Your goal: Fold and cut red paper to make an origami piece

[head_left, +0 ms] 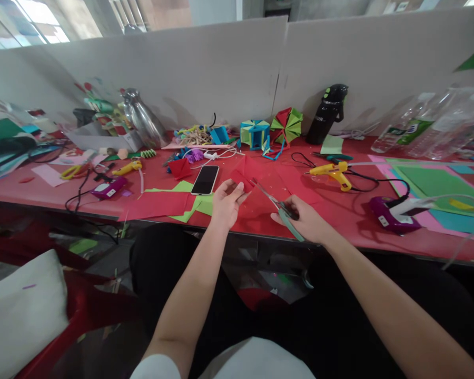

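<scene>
Green-handled scissors (291, 225) are held in my right hand (305, 220), their blades pointing up and to the left over red paper on the red table. Close by on the left, my left hand (228, 202) has its thumb and fingers around a piece of red paper (243, 167), whose outline blends into the red surface. Beside that hand lies a phone (205, 180), screen up, partly over light green sheets (185, 213). A red sheet (158, 205) rests left of the phone.
Yellow glue guns (332, 173) lie to the right and left, with purple power blocks (393, 215) and cords. Folded paper shapes (255, 134), a black bottle (327, 115) and a steel jug (144, 120) stand along the divider (221, 63). Coloured sheets (438, 184) are stacked at right.
</scene>
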Tool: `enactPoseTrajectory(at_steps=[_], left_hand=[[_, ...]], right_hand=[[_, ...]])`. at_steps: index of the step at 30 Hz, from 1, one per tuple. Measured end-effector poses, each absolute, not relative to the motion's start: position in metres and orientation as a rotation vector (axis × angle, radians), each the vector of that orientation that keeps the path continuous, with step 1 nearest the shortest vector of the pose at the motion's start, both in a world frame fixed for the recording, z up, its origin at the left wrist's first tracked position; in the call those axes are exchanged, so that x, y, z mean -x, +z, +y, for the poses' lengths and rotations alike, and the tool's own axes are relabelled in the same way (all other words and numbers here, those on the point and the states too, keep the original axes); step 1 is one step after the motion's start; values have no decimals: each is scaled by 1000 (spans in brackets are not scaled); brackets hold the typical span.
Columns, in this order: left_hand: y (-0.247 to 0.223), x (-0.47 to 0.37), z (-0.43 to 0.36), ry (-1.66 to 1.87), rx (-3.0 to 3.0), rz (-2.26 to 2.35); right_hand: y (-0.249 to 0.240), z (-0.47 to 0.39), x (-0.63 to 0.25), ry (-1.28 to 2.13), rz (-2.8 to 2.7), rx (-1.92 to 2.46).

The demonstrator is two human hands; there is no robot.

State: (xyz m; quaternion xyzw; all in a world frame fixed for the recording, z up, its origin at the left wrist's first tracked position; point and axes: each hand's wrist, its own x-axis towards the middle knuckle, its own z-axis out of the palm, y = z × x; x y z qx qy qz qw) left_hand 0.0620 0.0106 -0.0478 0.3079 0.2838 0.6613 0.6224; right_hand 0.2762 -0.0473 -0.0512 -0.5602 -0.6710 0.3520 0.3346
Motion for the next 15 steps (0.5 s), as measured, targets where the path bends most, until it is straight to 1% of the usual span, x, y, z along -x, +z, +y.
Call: enactPoseTrajectory(at_steps=[10,15], left_hand=[[-52,-63,10,1422,-596,613],[-54,-66,9,1408,-592,610]], right_hand=[[-55,-48,-280,872,-1830,1463],[-54,-47,-277,929,-1789,1429]])
